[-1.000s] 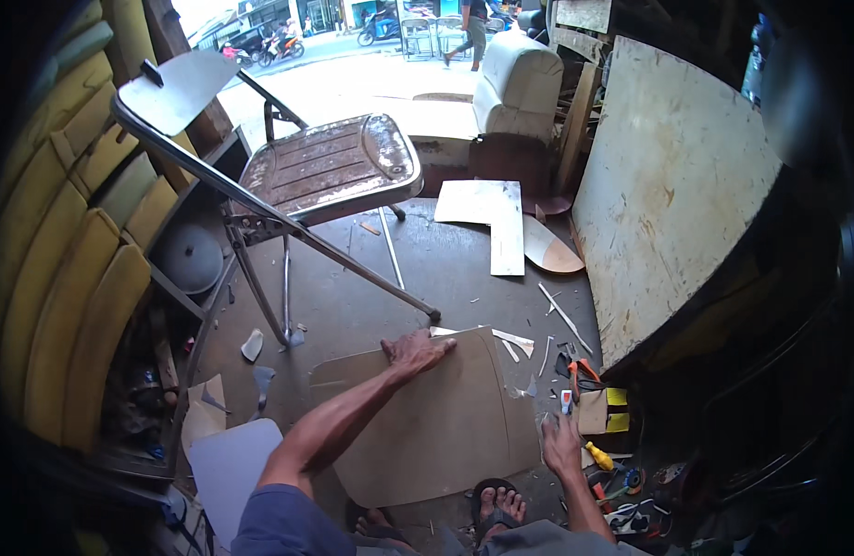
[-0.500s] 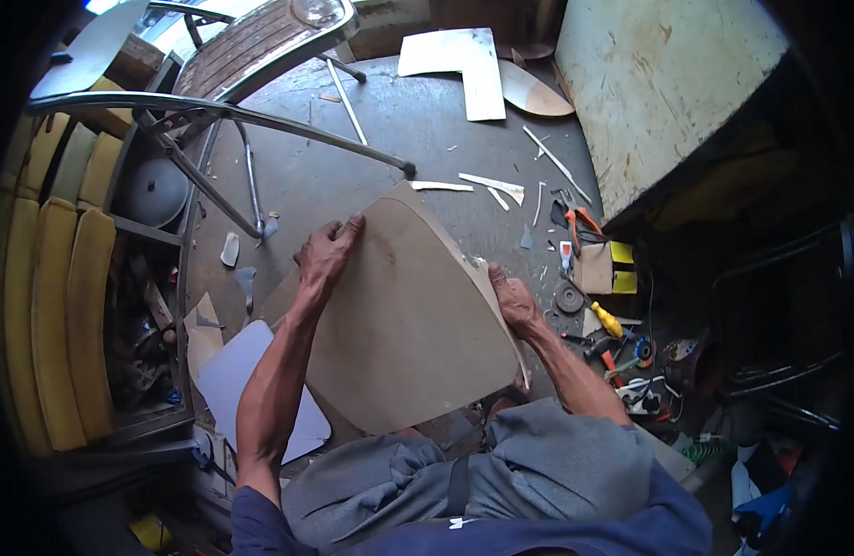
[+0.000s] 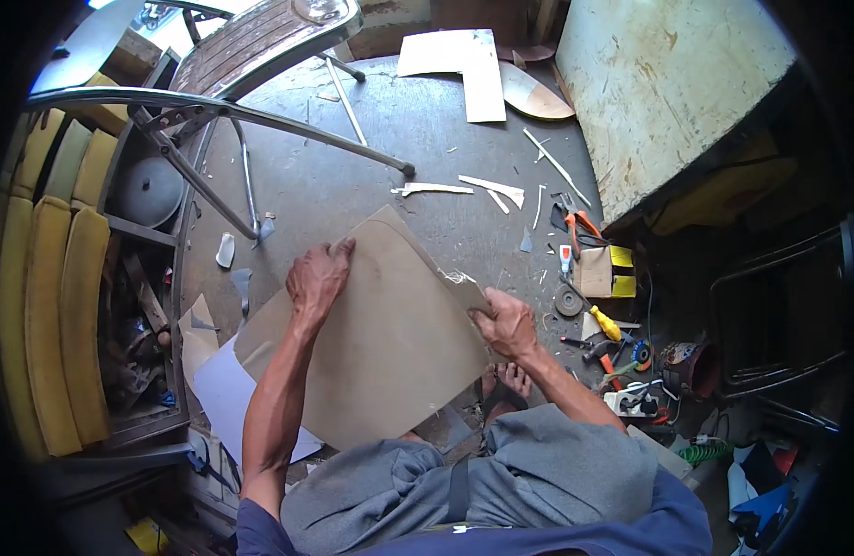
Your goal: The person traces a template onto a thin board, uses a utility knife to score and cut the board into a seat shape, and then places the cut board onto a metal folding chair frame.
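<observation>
The left hand [image 3: 318, 278] is gripping the tan board [image 3: 381, 334] at its top edge — the right hand [image 3: 506, 322] is pinching its frayed right edge. Beyond both grips, bare floor [image 3: 353, 185] is lying open — wood scraps [image 3: 464, 187] and chair frame [image 3: 232, 111] farther off.

tan board [image 3: 381, 324]; yellow cushions [image 3: 70, 315]; grey shorts [image 3: 538, 473]; grey floor [image 3: 353, 176].

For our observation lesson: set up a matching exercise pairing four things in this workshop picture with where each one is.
Things:
1. left hand
2. right hand
3. metal folding chair frame
4. yellow cushions

Places:
A. stacked along the left wall
B. standing on the floor beyond the board
C. on the plywood board's upper left edge
D. gripping the board's right edge

Pairs: 1-C, 2-D, 3-B, 4-A
</observation>
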`<state>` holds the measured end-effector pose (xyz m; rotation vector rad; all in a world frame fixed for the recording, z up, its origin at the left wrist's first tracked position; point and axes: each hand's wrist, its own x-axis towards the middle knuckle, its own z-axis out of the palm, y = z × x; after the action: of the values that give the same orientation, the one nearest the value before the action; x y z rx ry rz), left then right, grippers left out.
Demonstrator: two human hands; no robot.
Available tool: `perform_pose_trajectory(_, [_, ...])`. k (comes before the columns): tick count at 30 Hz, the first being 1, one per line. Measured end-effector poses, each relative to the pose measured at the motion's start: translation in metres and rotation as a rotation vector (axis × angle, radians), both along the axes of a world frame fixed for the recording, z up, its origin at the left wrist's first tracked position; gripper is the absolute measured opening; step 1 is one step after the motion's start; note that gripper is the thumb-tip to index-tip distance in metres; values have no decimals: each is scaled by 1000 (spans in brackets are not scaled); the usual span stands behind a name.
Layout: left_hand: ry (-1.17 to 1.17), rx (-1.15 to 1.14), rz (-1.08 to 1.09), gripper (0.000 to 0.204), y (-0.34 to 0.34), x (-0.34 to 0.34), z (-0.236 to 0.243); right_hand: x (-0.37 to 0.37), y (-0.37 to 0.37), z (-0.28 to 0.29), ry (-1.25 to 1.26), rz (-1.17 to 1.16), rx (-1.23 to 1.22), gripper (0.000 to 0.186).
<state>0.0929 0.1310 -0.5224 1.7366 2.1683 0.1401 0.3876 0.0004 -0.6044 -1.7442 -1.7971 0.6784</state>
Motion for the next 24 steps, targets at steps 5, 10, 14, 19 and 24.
perform_pose_trajectory(5, [50,-15,-18,67,-2,4,-1,-9,-3,-2,-263,41,141,24])
perform_pose_trajectory(10, [-70,7,-60,66,-4,-7,-4,59,31,5,171,56,-379,33])
perform_pose_trajectory(14, [-57,136,-151,64,-22,15,5,60,60,38,312,129,-210,44])
perform_pose_trajectory(19, [-142,192,-343,61,-28,62,21,23,120,81,443,333,-255,43])
perform_pose_trajectory(24, [-83,263,-366,55,-29,71,13,-2,106,79,2,63,-34,30])
